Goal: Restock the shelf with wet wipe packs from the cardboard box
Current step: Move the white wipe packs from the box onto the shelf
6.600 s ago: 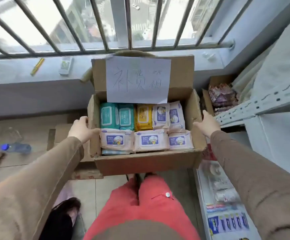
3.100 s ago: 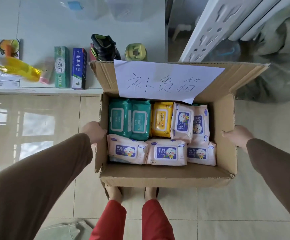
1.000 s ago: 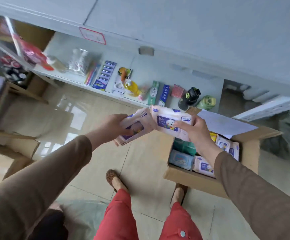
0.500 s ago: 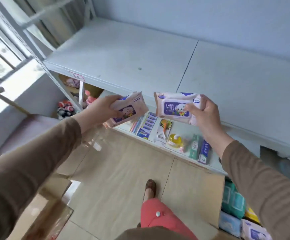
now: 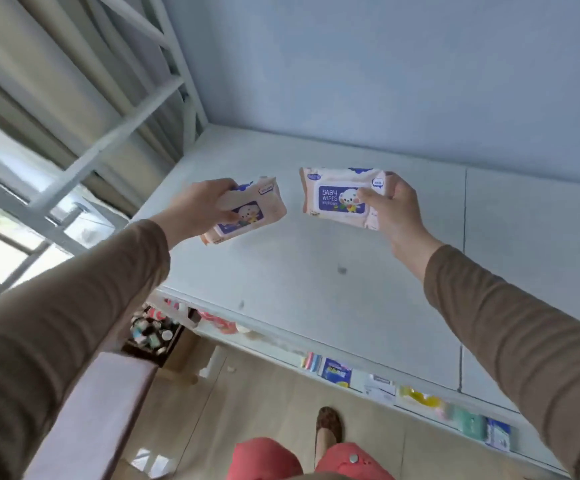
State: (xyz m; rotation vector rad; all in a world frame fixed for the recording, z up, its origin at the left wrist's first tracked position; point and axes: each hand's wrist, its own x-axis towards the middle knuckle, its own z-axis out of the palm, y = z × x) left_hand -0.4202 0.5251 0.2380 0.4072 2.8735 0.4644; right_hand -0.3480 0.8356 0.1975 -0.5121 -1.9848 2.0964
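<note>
Two wet wipe packs are held in the air above the bare white upper shelf [image 5: 316, 271], side by side with a gap between them: the left pack [image 5: 247, 211] tilted, the right pack [image 5: 342, 197] face-on with its "BABY WIPES" label legible. The left hand [image 5: 200, 206] grasps the left pack by its end, thumb across the face; the right hand [image 5: 390, 207] likewise grasps the right pack. Small goods [image 5: 337, 372] line the lower shelf beneath.

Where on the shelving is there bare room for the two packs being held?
The top shelf is bare from the left frame post to the back wall, under both packs, the left pack and the right pack. The lower shelf is crowded along its front edge with small goods.
</note>
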